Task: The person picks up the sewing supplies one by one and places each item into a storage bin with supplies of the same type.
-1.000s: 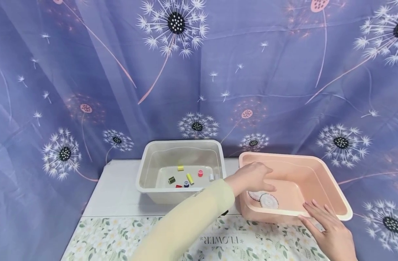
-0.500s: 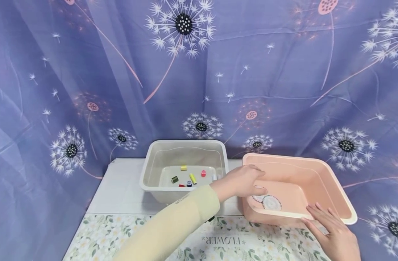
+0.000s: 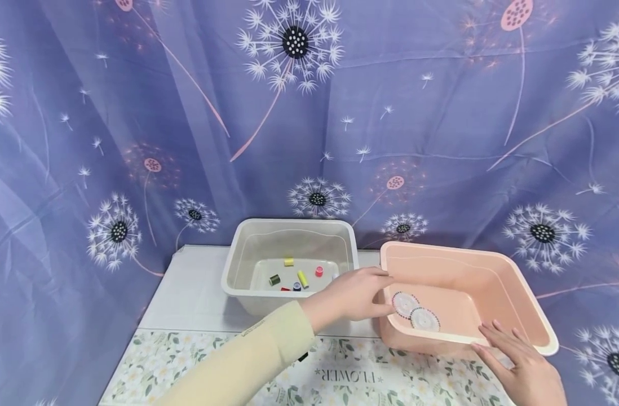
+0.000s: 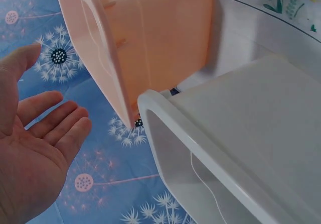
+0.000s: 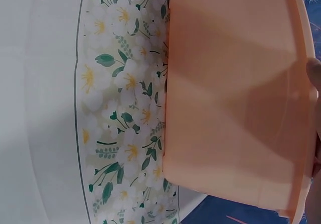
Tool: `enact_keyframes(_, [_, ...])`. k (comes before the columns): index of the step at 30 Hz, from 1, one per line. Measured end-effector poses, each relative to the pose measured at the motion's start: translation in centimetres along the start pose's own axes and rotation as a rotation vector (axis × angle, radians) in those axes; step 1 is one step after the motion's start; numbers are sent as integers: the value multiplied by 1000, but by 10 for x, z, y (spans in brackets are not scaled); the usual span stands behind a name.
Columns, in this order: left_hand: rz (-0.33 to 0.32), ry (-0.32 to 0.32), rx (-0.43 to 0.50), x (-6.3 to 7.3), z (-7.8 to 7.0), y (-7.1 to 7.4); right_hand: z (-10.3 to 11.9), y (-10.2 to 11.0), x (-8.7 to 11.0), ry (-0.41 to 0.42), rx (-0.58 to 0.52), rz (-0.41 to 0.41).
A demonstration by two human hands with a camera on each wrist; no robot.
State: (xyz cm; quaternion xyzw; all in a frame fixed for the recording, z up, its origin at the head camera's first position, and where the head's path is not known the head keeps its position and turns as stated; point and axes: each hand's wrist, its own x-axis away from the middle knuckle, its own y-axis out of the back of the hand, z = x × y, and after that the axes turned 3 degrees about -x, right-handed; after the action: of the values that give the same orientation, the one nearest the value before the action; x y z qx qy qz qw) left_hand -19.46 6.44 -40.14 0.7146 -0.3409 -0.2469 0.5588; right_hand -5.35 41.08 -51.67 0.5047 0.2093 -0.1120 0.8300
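Note:
Over the gap between the two tubs, my left hand [image 3: 357, 293] reaches to the near left rim of the peach tub [image 3: 456, 337]; its palm holds nothing in the left wrist view. My right hand [image 3: 530, 366] rests on the peach tub's near rim at the right, fingers laid over the edge. Two round white pin wheels, one [image 3: 405, 304] partly under the other [image 3: 425, 320], lie in the tub's left corner, with small coloured pinheads around their edges. In the grey-white tub [image 3: 269, 293] are several small thread spools, among them a yellow one [image 3: 303, 279] and a pink one [image 3: 319, 271].
Both tubs stand side by side on a white table [image 3: 193, 293]. A flowered cloth [image 3: 172, 361] covers its front part. Right behind the tubs hangs a blue dandelion curtain [image 3: 269, 180]. A small black object [image 3: 303, 357] shows beside the left sleeve.
My left hand has drawn back leftward from inside the peach tub to its rim, uncovering both pin wheels. The right hand stays on the rim. The head view has shifted slightly.

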Motion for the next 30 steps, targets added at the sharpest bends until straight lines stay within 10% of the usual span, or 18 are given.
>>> enact_keyframes(12, [-13, 26, -40, 34, 13, 1, 7, 9, -5, -96, 67, 165])
enact_keyframes(30, [-103, 140, 14, 105, 54, -2, 9, 18, -22, -14, 20, 219])
